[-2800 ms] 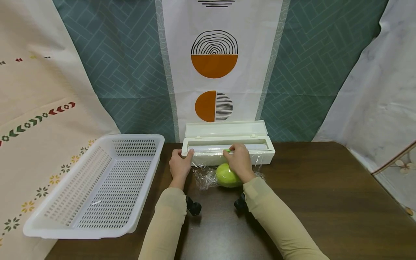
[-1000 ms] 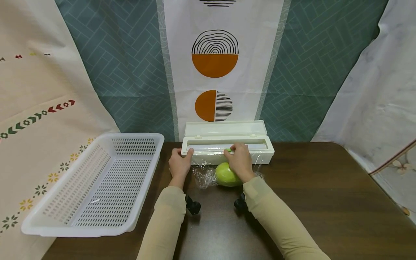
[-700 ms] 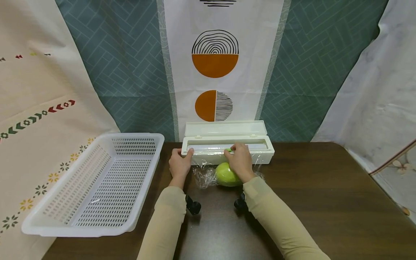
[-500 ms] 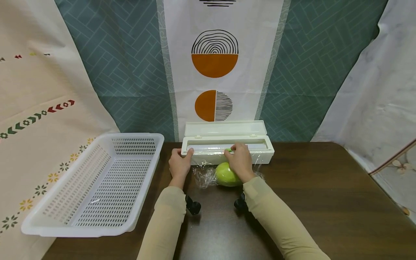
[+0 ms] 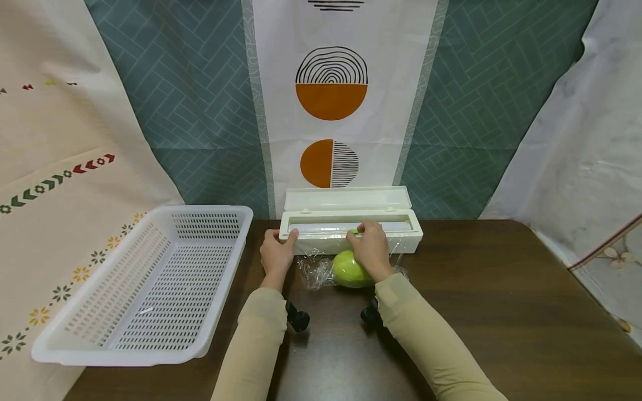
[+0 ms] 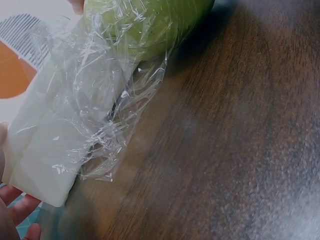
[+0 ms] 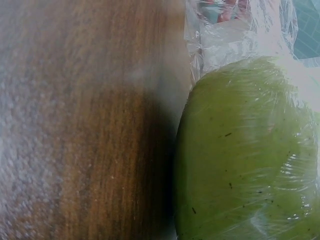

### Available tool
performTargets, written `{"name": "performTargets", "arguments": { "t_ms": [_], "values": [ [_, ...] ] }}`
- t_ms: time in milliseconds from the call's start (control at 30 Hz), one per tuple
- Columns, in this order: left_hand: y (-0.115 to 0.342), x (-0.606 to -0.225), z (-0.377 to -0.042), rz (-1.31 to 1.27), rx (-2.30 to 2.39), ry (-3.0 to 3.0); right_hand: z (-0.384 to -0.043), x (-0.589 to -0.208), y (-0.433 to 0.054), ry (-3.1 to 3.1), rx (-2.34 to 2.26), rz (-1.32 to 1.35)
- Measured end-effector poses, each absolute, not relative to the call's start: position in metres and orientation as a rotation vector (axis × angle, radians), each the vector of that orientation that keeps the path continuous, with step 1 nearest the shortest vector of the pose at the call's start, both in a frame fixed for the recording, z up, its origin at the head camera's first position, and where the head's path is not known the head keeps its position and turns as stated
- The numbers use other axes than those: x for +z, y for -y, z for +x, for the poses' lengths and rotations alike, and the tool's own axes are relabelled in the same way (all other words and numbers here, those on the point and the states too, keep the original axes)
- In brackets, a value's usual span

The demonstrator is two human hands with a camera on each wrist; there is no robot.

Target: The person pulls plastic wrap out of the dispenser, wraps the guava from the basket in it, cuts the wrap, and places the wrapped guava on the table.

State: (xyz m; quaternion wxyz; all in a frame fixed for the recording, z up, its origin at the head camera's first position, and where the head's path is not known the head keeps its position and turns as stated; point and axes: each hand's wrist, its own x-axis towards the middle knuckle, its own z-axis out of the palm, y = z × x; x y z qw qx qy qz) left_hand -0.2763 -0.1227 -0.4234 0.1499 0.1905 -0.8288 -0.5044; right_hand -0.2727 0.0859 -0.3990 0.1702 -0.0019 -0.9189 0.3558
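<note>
A white cling film dispenser [image 5: 321, 247] stands at the back of the table with its lid [image 5: 348, 197] raised and a roll of film [image 5: 321, 228] inside. My left hand [image 5: 277, 257] grips its left end, thumb on the front edge. With my right hand [image 5: 372, 252] I pinch the small green slide cutter [image 5: 354, 231] on the front rim, a bit right of the middle. Just before the box lies a green fruit [image 5: 347, 269] wrapped in clear cling film [image 6: 100, 100], which still runs up to the dispenser. In the right wrist view the fruit hides the right fingers.
A white perforated plastic basket [image 5: 125, 359] stands at the left of the dark wooden table [image 5: 476, 312], with a small white strip [image 5: 147, 311] inside. Patterned cloths [image 5: 210, 100] hang behind and at both sides.
Both hands keep their places on the dispenser and cutter. The view has shifted very slightly; otherwise nothing has visibly moved.
</note>
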Motion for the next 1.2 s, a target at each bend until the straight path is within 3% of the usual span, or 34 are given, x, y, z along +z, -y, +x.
{"name": "performTargets", "arguments": {
  "t_ms": [633, 1200],
  "values": [
    [0.125, -0.422, -0.272, 0.55, -1.485, 2.368, -0.272, -0.402, -0.086, 2.54, 1.087, -0.042],
    [0.122, -0.425, -0.276, 0.576, -1.469, 2.355, -0.272, -0.389, -0.098, 2.716, 0.865, -0.019]
  ]
}}
